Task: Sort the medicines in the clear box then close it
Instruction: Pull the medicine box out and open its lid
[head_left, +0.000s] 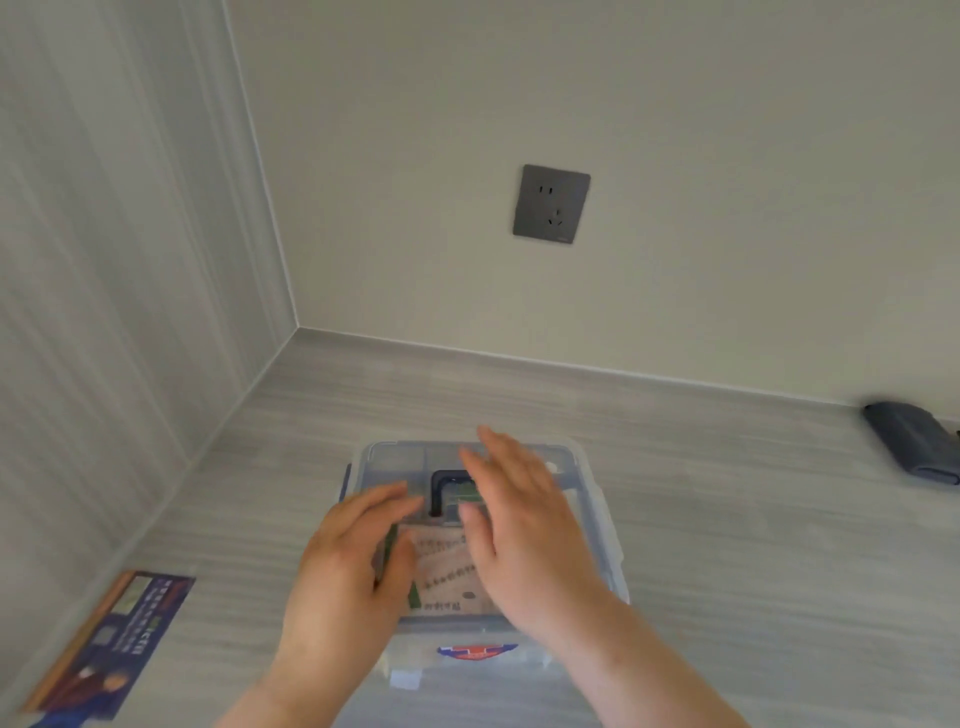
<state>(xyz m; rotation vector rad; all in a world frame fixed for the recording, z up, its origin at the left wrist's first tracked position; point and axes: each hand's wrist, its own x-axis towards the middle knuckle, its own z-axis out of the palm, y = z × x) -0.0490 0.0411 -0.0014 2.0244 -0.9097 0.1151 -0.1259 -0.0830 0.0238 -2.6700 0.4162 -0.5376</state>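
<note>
A clear plastic box (597, 499) with a dark handle (441, 486) on its lid sits on the grey counter in front of me. The lid lies on top of the box. Through the lid I see a pale medicine packet with dark print (441, 566) and a green-edged packet beside it. My left hand (345, 566) lies flat on the left half of the lid, fingers spread. My right hand (524, 525) hovers flat over the right half, blurred by motion. Neither hand holds anything. A red and blue label (475, 652) shows on the box's near wall.
A blue and brown printed box (111, 644) lies on the counter at the near left, by the left wall. A folded dark cloth (914, 441) rests at the far right. A grey wall socket (551, 203) is on the back wall.
</note>
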